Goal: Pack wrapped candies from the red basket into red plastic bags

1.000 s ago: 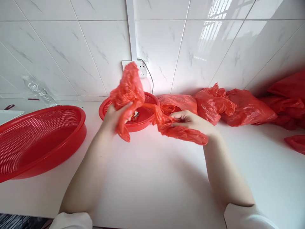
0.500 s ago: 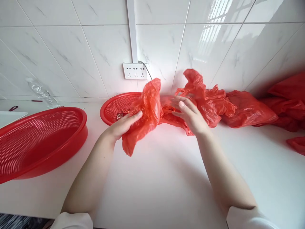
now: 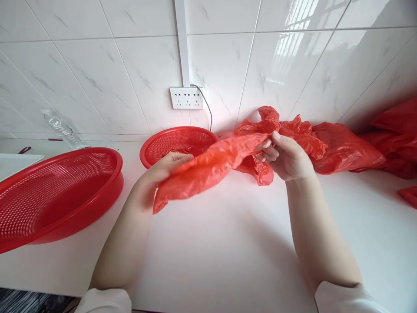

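Note:
A thin red plastic bag stretches between my two hands above the white tabletop. My left hand grips its left end, with most of the fingers hidden behind the plastic. Thumb and fingers of my right hand pinch the bag's upper right end. Just behind the bag stands a small red perforated basket, with some small packets inside that I cannot make out. More crumpled red bags lie behind my right hand.
To the left sits a large red perforated basket. A clear plastic bottle leans by the wall behind it, near a white tray. Filled-looking red bags line the wall at right. A power socket with a cable is on the tiles.
My right hand has moved right and taken hold of the bag's end. The bag, upright and bunched in my left hand before, is now drawn out sideways between both hands.

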The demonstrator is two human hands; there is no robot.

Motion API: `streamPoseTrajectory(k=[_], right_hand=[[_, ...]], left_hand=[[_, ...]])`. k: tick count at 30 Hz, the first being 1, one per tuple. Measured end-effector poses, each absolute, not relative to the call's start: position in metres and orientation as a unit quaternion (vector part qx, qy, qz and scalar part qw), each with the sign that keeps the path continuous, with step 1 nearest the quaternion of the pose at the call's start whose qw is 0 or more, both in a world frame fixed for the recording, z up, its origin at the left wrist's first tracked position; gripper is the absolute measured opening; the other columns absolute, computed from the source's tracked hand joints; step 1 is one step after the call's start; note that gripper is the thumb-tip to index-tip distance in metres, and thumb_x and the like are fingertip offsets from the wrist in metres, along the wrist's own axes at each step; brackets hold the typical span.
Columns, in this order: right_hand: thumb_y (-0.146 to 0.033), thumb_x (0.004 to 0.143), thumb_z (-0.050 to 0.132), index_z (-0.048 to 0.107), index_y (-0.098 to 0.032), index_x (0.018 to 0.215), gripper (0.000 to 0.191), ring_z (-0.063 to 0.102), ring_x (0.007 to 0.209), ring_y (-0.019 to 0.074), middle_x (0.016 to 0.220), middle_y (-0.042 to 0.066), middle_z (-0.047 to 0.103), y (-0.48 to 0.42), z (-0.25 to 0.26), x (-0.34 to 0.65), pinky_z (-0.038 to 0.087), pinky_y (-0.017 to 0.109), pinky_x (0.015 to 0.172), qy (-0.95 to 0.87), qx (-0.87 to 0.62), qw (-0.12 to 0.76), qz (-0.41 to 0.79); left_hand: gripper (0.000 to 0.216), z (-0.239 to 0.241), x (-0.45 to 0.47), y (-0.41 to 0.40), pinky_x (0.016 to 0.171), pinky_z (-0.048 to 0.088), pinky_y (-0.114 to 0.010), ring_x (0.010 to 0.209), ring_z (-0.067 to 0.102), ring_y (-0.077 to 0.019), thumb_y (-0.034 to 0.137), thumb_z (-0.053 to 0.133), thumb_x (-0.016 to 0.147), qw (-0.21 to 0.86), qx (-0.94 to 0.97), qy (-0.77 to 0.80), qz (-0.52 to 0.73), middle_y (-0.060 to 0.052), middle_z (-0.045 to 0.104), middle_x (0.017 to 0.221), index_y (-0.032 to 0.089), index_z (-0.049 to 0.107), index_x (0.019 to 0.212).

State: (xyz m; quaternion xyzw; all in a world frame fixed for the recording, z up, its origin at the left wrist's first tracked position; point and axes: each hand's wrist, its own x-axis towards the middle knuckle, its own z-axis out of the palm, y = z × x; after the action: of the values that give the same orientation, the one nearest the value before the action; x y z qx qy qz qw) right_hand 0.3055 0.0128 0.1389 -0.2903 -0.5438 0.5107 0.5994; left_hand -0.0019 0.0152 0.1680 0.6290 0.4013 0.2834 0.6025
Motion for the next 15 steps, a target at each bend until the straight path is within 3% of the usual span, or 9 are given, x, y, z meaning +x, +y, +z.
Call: streamPoseTrajectory(k=[3, 5, 7, 11, 13, 15], right_hand=[[-0.039, 0.086, 0.063, 0.066, -0.027, 0.094, 0.015, 0.059, 0.073, 0.0131, 0.083, 0.0, 0.059, 0.006, 0.141, 0.3, 0.053, 0.03, 0.072, -0.577, -0.296, 0.615, 0.449], [-0.038, 0.084, 0.064, 0.058, -0.033, 0.114, 0.031, 0.062, 0.093, 0.0171, 0.119, 0.002, 0.058, 0.003, 0.14, 0.29, 0.054, 0.034, 0.077, -0.606, -0.319, 0.61, 0.398], [-0.04, 0.085, 0.063, 0.051, -0.035, 0.12, 0.037, 0.061, 0.1, 0.0186, 0.134, 0.003, 0.049, 0.0, 0.137, 0.279, 0.054, 0.034, 0.077, -0.613, -0.347, 0.628, 0.332], [-0.053, 0.088, 0.055, 0.055, -0.027, 0.111, 0.034, 0.059, 0.1, 0.0213, 0.114, 0.006, 0.057, -0.005, 0.132, 0.262, 0.051, 0.04, 0.086, -0.653, -0.292, 0.661, 0.227], [-0.056, 0.082, 0.062, 0.059, -0.025, 0.106, 0.04, 0.057, 0.103, 0.0248, 0.108, 0.008, 0.058, -0.009, 0.133, 0.256, 0.048, 0.044, 0.091, -0.73, -0.247, 0.611, 0.18], [-0.044, 0.077, 0.073, 0.064, -0.024, 0.097, 0.03, 0.057, 0.102, 0.025, 0.107, 0.007, 0.059, -0.013, 0.134, 0.251, 0.048, 0.043, 0.09, -0.791, -0.219, 0.554, 0.136]], left_hand=[[0.019, 0.161, -0.002, 0.026, 0.049, 0.035, -0.023, 0.056, 0.05, -0.0105, 0.034, 0.07, 0.074, 0.576, 0.708, 0.373, 0.168, 0.0, 0.057, 0.066, 0.016, 0.067, 0.07], [0.016, 0.155, 0.0, 0.033, 0.051, 0.036, -0.022, 0.058, 0.051, -0.0106, 0.032, 0.071, 0.074, 0.569, 0.738, 0.327, 0.154, 0.0, 0.06, 0.068, 0.017, 0.071, 0.075], [0.015, 0.148, 0.004, 0.036, 0.055, 0.04, -0.022, 0.061, 0.054, -0.0111, 0.033, 0.071, 0.076, 0.593, 0.724, 0.29, 0.198, 0.0, 0.063, 0.07, 0.018, 0.071, 0.079], [0.016, 0.135, 0.014, 0.039, 0.068, 0.047, -0.025, 0.075, 0.062, -0.0151, 0.035, 0.072, 0.077, 0.645, 0.672, 0.248, 0.266, -0.002, 0.068, 0.076, 0.019, 0.071, 0.079], [0.016, 0.129, 0.019, 0.04, 0.074, 0.048, -0.026, 0.08, 0.063, -0.0156, 0.035, 0.072, 0.079, 0.656, 0.658, 0.25, 0.272, -0.002, 0.069, 0.079, 0.02, 0.072, 0.083], [0.016, 0.125, 0.022, 0.041, 0.078, 0.048, -0.027, 0.08, 0.063, -0.015, 0.035, 0.07, 0.08, 0.658, 0.652, 0.265, 0.267, -0.002, 0.07, 0.081, 0.02, 0.072, 0.086]])
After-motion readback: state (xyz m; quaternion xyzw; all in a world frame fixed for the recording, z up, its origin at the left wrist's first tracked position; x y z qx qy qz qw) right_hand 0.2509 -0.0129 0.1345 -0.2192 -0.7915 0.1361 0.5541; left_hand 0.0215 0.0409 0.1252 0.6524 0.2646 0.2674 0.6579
